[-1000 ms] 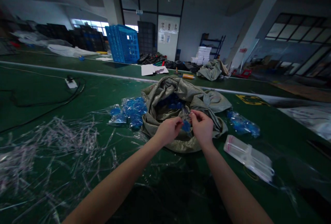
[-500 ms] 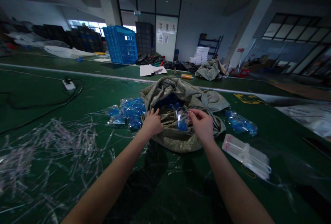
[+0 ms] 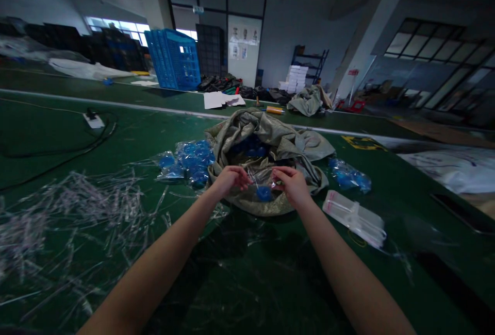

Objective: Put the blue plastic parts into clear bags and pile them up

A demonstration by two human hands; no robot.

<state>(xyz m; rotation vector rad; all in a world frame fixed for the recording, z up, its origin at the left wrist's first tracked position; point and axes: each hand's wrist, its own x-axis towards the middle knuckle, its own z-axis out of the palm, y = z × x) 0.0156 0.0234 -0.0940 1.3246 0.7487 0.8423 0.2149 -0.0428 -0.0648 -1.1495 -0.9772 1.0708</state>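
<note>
"Where was the clear bag (image 3: 264, 188) with the blue part in it?"

"Over the grey-green sack (image 3: 284, 141), pinched narrowly between the fingers of the left hand (image 3: 231, 180) and the right hand (image 3: 293, 185)."

"How much looked done?"

"More blue bagged parts (image 3: 247, 145) lay inside the sack, with a heap of them (image 3: 192, 158) on its left and a smaller heap (image 3: 348, 176) on its right."

"And around that?"

"Loose plastic strips (image 3: 77, 216) covered the green bench (image 3: 46, 134) on the left, and a stack of clear bags (image 3: 353, 219) lay on the right."
</note>
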